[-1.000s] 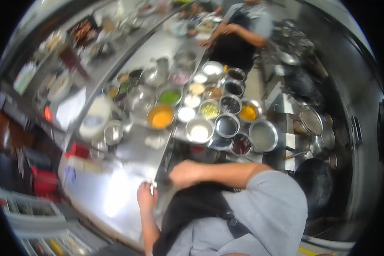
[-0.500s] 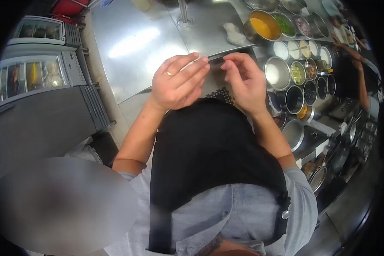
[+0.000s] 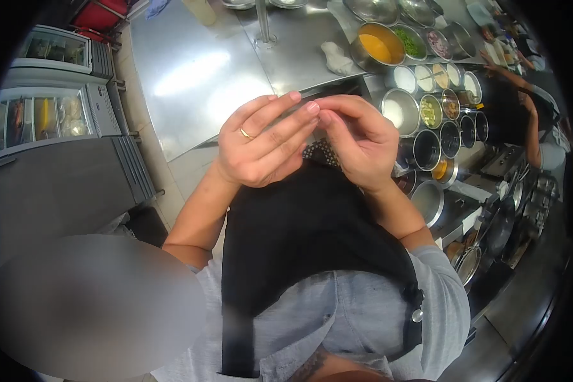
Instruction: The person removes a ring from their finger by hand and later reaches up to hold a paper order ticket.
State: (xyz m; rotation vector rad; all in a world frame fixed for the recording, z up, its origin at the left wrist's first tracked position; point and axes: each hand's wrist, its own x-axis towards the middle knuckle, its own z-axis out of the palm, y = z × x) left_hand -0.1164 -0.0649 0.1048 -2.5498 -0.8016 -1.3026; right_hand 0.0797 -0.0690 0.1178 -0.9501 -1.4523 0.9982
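In front of my black apron (image 3: 293, 235), both hands are raised with their fingertips meeting. My left hand (image 3: 264, 143) has its fingers stretched out, a gold ring on one of them, and its palm faces away from me. The thumb and forefinger of my right hand (image 3: 366, 143) come together in a pinch at a left fingertip. Whether anything small lies between them is hidden. Beyond my hands is a steel worktop (image 3: 197, 76), with a crumpled white cloth (image 3: 337, 58) on it.
At right stand a pot of orange liquid (image 3: 380, 48), a container of chopped greens (image 3: 410, 42) and several metal tubs. Pans (image 3: 470, 264) sit farther down. Left is a chest fridge (image 3: 51, 184). Another person's arm (image 3: 532, 124) reaches in at far right.
My hands have come together: the right fingertips, apart before, now touch the left ones. The view has shifted slightly, so the counter and tubs appear farther left.
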